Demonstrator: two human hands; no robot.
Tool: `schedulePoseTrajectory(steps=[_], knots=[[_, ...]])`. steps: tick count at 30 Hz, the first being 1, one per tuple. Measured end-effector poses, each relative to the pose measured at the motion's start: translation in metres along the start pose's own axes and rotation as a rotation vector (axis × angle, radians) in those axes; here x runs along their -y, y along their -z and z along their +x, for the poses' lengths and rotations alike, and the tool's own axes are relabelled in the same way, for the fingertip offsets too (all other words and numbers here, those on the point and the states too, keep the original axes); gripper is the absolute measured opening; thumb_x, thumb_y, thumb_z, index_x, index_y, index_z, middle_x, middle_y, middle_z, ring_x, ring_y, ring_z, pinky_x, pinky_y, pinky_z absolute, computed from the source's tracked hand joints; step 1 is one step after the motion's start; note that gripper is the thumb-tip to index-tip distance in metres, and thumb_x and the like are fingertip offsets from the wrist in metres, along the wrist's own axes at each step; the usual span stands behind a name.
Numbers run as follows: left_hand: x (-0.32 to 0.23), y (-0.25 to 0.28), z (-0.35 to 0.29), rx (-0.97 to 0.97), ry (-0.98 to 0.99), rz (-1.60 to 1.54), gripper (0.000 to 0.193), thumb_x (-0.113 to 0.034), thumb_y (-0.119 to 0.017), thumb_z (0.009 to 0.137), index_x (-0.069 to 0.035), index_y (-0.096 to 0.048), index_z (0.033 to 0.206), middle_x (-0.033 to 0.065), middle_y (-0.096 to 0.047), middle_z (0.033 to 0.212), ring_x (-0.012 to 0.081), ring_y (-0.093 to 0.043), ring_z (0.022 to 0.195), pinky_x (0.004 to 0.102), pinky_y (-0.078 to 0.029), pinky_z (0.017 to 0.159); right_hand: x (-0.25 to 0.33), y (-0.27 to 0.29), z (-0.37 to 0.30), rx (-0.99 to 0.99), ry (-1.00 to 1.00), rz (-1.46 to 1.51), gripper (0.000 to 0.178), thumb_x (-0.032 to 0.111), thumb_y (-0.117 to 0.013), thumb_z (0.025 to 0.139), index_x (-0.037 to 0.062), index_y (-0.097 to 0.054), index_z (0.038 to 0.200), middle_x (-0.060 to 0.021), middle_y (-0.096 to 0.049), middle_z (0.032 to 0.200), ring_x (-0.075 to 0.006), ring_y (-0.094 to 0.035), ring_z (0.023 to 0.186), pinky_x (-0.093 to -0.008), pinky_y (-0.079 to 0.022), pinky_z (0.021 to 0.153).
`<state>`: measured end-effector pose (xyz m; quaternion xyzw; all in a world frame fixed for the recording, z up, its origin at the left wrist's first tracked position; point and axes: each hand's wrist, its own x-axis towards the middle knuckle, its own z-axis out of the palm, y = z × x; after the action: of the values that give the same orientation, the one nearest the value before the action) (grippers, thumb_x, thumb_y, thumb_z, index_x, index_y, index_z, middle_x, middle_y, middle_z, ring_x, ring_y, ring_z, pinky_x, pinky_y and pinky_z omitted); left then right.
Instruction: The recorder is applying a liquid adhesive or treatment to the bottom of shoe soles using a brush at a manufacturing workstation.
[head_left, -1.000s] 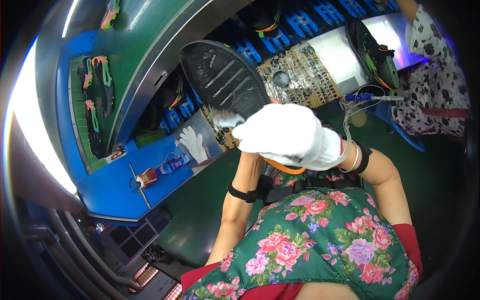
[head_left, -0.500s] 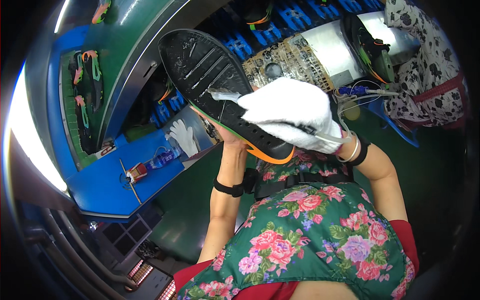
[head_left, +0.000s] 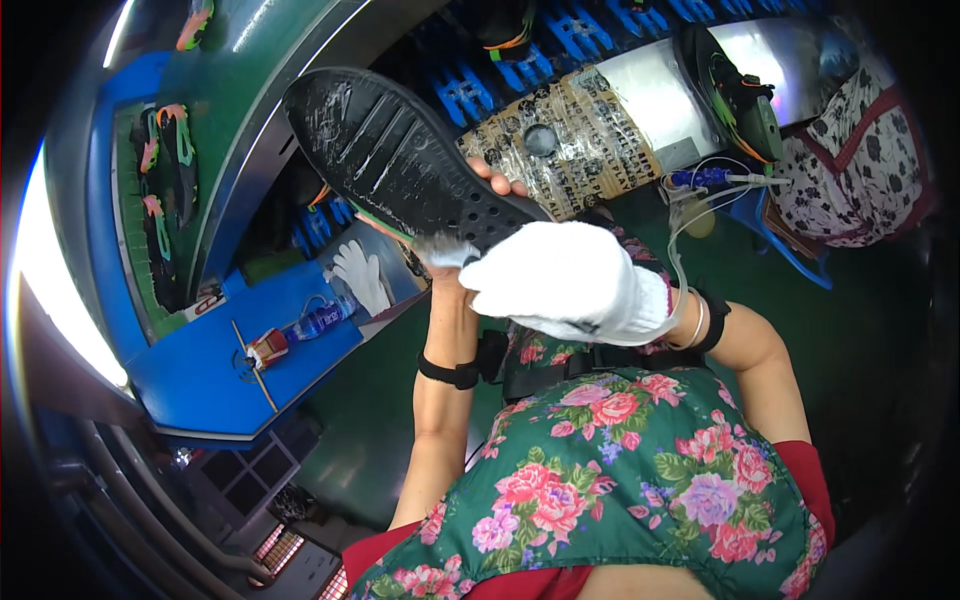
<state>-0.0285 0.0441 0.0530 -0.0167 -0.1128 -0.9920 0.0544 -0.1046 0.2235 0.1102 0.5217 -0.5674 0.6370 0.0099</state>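
Observation:
A black shoe sole with an orange-green edge is held up by my bare left hand, whose fingers curl over its far edge. The grooved forepart looks wet and streaked with something shiny. My right hand, in a white knitted glove, is closed on a pale-bristled brush. Those bristles touch the sole near its left-hand edge, towards the heel, where a row of round holes runs. A clear thin tube runs along my right wrist. The brush's handle is hidden inside the glove.
A black shoe stands on a metal surface, beside taped cardboard. Blue racks run behind. On the left, a blue shelf bears a white glove and a bottle. Flowered cloth hangs at right.
The brush has moved from the middle of the sole to its lower left edge. The sole has shifted a little left, and my left fingertips now show over its far side.

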Motion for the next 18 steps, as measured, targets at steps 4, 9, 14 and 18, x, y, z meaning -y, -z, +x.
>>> schedulePoseTrajectory(steps=[4,9,14,18], knots=[[-0.007,0.000,0.007,0.087,-0.011,0.124,0.123,-0.101,-0.061,0.078,0.003,-0.055,0.143,0.0155,-0.068,0.127,0.0318,-0.064,0.128,0.0547,-0.046,0.122,-0.006,0.007,-0.005,-0.097,-0.139,0.118,0.029,0.008,-0.086,0.089,0.0120,-0.084,0.118,-0.0078,-0.084,0.116,-0.0276,-0.080,0.104,-0.0388,-0.065,0.089],[-0.012,-0.002,0.016,-0.060,-0.029,0.139,0.142,-0.116,-0.046,0.061,0.006,-0.062,0.132,0.0256,-0.072,0.117,0.0444,-0.068,0.121,0.0606,-0.056,0.108,-0.006,0.012,-0.006,0.124,0.035,-0.032,0.029,0.007,-0.082,0.093,0.0093,-0.083,0.121,-0.0101,-0.082,0.120,-0.0279,-0.080,0.106,-0.0420,-0.064,0.097],[-0.011,-0.007,0.019,-0.015,-0.101,0.084,0.144,-0.117,-0.043,0.061,0.007,-0.063,0.133,0.0258,-0.072,0.120,0.0428,-0.070,0.118,0.0595,-0.057,0.108,-0.006,0.016,-0.001,-0.115,-0.268,0.127,0.029,0.006,-0.086,0.089,0.0099,-0.085,0.117,-0.0081,-0.084,0.116,-0.0269,-0.080,0.103,-0.0383,-0.064,0.089],[-0.020,-0.009,0.022,-0.052,-0.068,0.233,0.144,-0.116,-0.041,0.062,0.007,-0.063,0.134,0.0256,-0.071,0.120,0.0415,-0.071,0.115,0.0588,-0.056,0.109,-0.006,0.015,0.003,0.031,0.027,-0.068,0.029,0.013,-0.089,0.090,0.0105,-0.084,0.118,-0.0076,-0.084,0.110,-0.0254,-0.080,0.100,-0.0392,-0.064,0.090]])
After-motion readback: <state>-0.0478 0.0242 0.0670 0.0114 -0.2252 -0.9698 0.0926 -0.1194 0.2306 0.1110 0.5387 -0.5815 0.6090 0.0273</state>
